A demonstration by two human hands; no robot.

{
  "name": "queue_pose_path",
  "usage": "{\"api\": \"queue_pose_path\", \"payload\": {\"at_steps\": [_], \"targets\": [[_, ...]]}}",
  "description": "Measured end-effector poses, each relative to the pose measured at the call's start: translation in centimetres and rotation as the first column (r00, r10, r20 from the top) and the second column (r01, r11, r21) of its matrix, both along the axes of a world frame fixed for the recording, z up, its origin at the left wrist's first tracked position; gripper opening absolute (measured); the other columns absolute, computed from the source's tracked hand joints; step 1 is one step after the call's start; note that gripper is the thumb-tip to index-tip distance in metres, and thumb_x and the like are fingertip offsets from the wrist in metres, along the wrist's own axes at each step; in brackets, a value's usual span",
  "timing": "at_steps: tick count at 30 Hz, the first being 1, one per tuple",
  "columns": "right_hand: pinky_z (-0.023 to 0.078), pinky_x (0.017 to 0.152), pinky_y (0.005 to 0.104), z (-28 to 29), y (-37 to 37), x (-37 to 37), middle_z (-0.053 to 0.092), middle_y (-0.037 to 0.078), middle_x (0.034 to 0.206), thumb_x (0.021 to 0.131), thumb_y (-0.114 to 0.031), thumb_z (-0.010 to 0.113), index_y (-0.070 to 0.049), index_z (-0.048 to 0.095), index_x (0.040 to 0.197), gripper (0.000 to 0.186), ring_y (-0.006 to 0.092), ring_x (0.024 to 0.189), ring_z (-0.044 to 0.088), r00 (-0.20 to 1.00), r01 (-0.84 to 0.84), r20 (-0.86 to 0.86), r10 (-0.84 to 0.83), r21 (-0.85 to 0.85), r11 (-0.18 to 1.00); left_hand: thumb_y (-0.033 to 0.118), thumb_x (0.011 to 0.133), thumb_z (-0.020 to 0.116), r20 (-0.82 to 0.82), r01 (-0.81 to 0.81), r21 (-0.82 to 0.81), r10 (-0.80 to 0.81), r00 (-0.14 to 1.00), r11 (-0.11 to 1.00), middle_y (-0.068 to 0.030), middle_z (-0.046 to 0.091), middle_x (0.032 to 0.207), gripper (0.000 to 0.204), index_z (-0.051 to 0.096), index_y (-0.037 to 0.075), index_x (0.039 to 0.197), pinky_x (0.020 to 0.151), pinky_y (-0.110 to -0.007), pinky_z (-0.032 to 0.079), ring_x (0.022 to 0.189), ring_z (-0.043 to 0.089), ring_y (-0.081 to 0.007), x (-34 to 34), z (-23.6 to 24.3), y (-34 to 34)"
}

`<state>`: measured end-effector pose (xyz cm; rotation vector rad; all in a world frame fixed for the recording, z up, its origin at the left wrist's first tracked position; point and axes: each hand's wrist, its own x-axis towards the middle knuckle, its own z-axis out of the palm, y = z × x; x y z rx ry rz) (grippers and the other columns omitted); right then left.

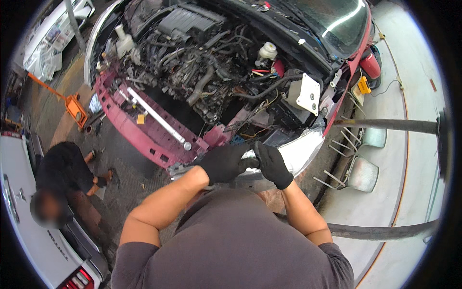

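Observation:
Both of my hands wear black gloves and meet over the front corner of a red car, beside its headlight (301, 154). My left hand (222, 164) is closed, its fingers bent around a small pale object (249, 155) that is mostly hidden. Against that same object, my right hand (273, 164) is closed too, with its fingers pressed together. What kind of thing it is, I cannot make out. Ahead lies the uncovered engine (187, 62) with its hoses. A long silver bar with a round end (159, 118) rests on the red front crossmember (130, 125).
A small yellow block (141, 119) sits on the crossmember. At left a person (65, 173) in dark clothes crouches by a white vehicle (24, 212). An orange floor jack (74, 108) stands farther off. Metal-legged chairs (363, 174) line the right wall.

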<state>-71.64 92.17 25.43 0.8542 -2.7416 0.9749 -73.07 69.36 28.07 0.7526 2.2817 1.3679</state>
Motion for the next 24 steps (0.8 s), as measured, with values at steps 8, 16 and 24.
{"api": "queue_pose_path", "payload": {"at_steps": [8, 16, 24], "targets": [[0.052, 0.077, 0.0389, 5.0, -4.3, 1.4, 0.063, 0.016, 0.099, 0.104, -0.011, 0.052, 0.002, 0.059, 0.110, 0.017, 0.0272, 0.088, 0.062, 0.972, -0.236, -0.008, 0.236, -0.021, 0.971, 0.049, 0.100, 0.063, 0.195, 0.061, 0.185, -0.098, 0.976, 0.981, -0.0161, 0.071, 0.110, 0.054, 0.064, 0.001, 0.125, 0.092, -0.039, 0.050, 0.102, 0.066, -0.0251, 1.3, -0.6, -6.1], [0.052, 0.069, 0.0278, 3.8, -3.9, 2.7, 0.066, 0.008, 0.096, 0.108, -0.014, 0.052, -0.001, 0.058, 0.120, 0.018, 0.0135, 0.082, 0.065, 0.798, 0.192, 0.591, 0.121, -0.439, 0.878, 0.046, 0.102, 0.063, 0.048, 0.008, 0.157, -0.016, 0.999, 0.987, -0.0118, 0.071, 0.096, 0.048, 0.068, -0.001, 0.110, 0.079, -0.037, 0.050, 0.090, 0.065, -0.0192, 1.7, -1.5, -6.6], [0.056, 0.077, 0.0307, 3.7, -2.6, 4.6, 0.069, 0.010, 0.104, 0.098, -0.006, 0.065, 0.002, 0.062, 0.122, 0.025, 0.0185, 0.093, 0.069, 0.726, 0.580, 0.672, -0.142, -0.490, 0.651, 0.044, 0.108, 0.052, 0.642, -0.436, 0.685, -0.200, 0.740, 0.584, -0.0008, 0.063, 0.104, 0.043, 0.060, 0.007, 0.128, 0.079, -0.028, 0.051, 0.091, 0.059, -0.0099, 1.0, -6.4, -3.2]]}}
